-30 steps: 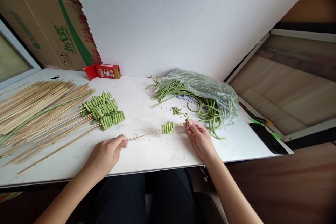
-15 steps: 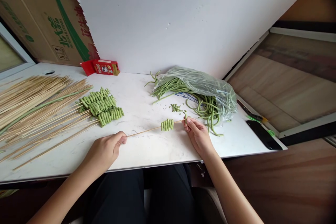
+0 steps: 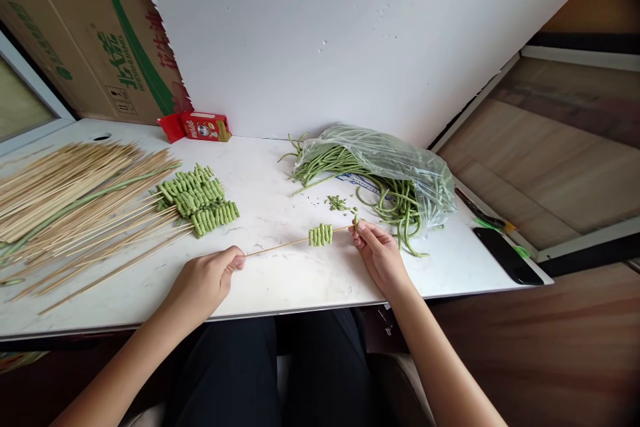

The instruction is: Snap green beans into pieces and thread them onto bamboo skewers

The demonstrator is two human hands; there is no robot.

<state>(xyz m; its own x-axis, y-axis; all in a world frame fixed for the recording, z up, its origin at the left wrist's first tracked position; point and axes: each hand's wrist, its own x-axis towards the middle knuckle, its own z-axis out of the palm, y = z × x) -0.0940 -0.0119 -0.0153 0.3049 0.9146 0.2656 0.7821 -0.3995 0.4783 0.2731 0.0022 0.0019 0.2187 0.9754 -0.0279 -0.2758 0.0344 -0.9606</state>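
My left hand [image 3: 213,278] is closed round one end of a thin bamboo skewer [image 3: 277,247], which slants up to the right just above the table. Several short green bean pieces [image 3: 321,235] are threaded side by side on it, nearer its right end. At that end the fingers of my right hand [image 3: 379,251] pinch another green bean piece [image 3: 356,220] against the skewer's tip; whether the tip has gone through it I cannot tell. To the left of my left hand, finished bean skewers [image 3: 200,197] lie in a pile.
A clear plastic bag [image 3: 395,157] of long green beans [image 3: 325,163] lies at the back right, with bean trimmings [image 3: 337,203] in front. Bare bamboo skewers [image 3: 75,180] cover the left side. A red packet [image 3: 205,127] stands behind; a black phone [image 3: 505,255] and scissors [image 3: 480,209] lie at the right edge.
The whole view has shifted slightly. My hands, the skewer and the threaded pieces keep nearly the same arrangement, with the right fingers still at the skewer's tip.
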